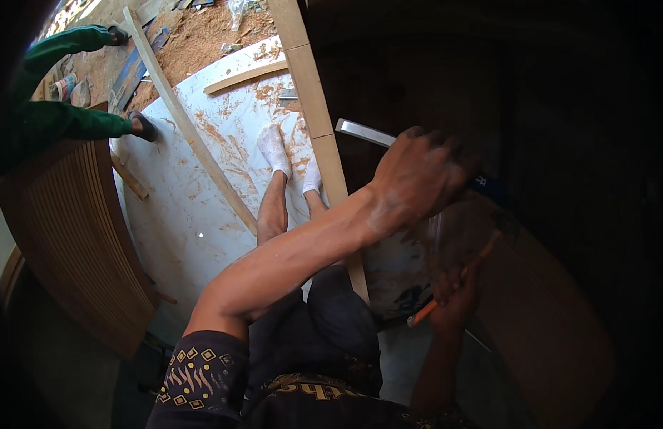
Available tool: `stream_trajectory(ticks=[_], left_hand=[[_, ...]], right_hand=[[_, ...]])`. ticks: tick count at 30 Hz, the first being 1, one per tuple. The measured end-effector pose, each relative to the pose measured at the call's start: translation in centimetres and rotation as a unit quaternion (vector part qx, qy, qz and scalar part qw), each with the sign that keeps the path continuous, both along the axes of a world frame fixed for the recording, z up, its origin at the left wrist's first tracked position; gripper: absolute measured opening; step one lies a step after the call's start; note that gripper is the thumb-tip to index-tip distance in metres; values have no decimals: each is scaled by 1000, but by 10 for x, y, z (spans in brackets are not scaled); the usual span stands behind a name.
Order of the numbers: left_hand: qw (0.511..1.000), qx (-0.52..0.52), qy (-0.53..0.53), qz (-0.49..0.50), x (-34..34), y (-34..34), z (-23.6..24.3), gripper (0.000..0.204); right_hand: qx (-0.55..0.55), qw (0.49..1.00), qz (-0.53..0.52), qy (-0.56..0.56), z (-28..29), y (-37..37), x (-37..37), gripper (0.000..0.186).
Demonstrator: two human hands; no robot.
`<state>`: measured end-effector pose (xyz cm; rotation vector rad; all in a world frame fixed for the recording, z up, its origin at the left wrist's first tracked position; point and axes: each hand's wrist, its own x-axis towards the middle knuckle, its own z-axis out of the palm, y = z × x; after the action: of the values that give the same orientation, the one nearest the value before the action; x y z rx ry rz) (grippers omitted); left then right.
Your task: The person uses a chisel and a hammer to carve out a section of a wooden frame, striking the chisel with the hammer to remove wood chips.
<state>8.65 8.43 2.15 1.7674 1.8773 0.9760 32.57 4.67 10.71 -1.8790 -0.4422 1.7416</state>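
Nearest the camera, the left hand (424, 171) is clasping one metal-bladed tool (363, 133) in a closed fist, forearm (295, 268) slanting across one wooden beam (310, 93); below, the shadowed right hand (454, 294) is gripping one orange stick (423, 312) in curled fingers; beyond, two socked feet (275, 149) are showing.

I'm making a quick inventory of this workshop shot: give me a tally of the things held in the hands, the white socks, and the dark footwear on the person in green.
Held things: 2 (silver bar in the left hand, orange stick in the right hand)
White socks: 2
Dark footwear: 2
Total: 6
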Motion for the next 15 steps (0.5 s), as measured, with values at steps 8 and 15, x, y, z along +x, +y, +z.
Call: stream_trajectory(ticks=[8, 15], left_hand=[[998, 5, -8, 68, 3, 18, -1, 36], [993, 32, -11, 113, 5, 28, -13, 37]], right_hand=[[3, 999, 37, -21, -5, 27, -13, 23], [7, 998, 48, -31, -13, 48, -28, 24]])
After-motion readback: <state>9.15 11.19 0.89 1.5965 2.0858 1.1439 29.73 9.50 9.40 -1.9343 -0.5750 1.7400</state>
